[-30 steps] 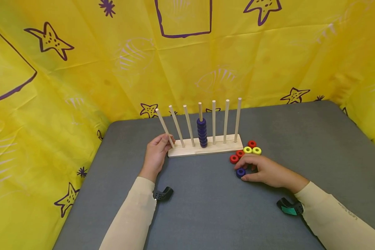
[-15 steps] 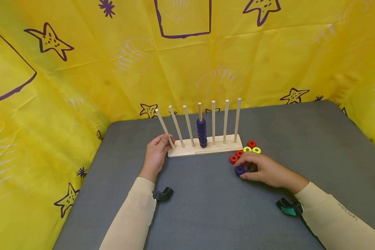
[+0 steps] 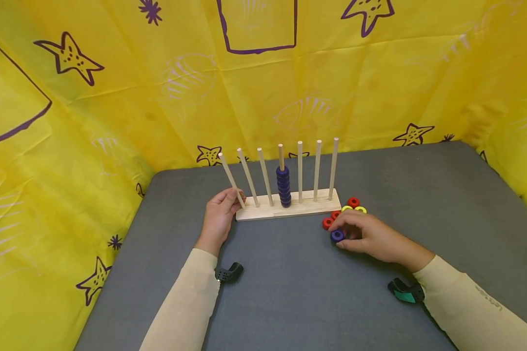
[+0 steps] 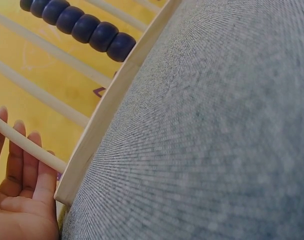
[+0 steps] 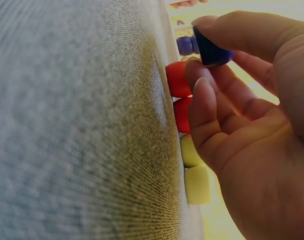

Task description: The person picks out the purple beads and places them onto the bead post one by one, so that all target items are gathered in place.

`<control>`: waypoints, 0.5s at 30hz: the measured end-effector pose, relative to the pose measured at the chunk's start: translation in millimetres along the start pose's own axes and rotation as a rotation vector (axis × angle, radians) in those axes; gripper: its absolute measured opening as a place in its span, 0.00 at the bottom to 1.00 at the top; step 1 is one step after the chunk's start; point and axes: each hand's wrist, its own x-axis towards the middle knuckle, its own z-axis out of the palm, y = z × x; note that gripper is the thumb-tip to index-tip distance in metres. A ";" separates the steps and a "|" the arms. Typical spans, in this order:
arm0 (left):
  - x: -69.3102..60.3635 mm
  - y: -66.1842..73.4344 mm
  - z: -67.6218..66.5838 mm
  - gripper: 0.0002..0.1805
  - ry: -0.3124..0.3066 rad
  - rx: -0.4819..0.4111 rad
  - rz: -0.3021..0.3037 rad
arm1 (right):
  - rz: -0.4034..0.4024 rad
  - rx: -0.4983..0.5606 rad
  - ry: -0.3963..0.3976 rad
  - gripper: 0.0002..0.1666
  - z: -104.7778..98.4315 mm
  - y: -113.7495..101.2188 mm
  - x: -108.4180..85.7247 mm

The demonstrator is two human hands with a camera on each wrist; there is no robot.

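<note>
A pale wooden peg rack (image 3: 290,206) stands upright on the grey cloth, with dark blue beads (image 3: 283,186) stacked on its middle peg. At the rack's left end, my left hand (image 3: 218,217) holds the leftmost peg (image 4: 29,146) low down, its fingers behind the peg in the left wrist view. Right of the rack's front, my right hand (image 3: 373,237) pinches one blue bead (image 5: 211,50) between thumb and fingertips. Behind that hand lie red beads (image 3: 328,223) and yellow beads (image 5: 198,185), partly hidden by it.
The grey cloth (image 3: 290,292) covers the table, and its edge (image 3: 505,180) shows at the right. A yellow printed curtain (image 3: 263,87) hangs behind and along both sides. Black wrist mounts (image 3: 230,272) sit on both sleeves.
My right hand has raised the blue bead slightly, and its fingers cover more of the yellow beads. The left hand and the rack stay where they were.
</note>
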 end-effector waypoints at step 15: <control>0.8 -0.7 -0.1 0.22 0.004 -0.005 -0.007 | -0.068 0.000 0.114 0.23 -2.4 -16.6 3.7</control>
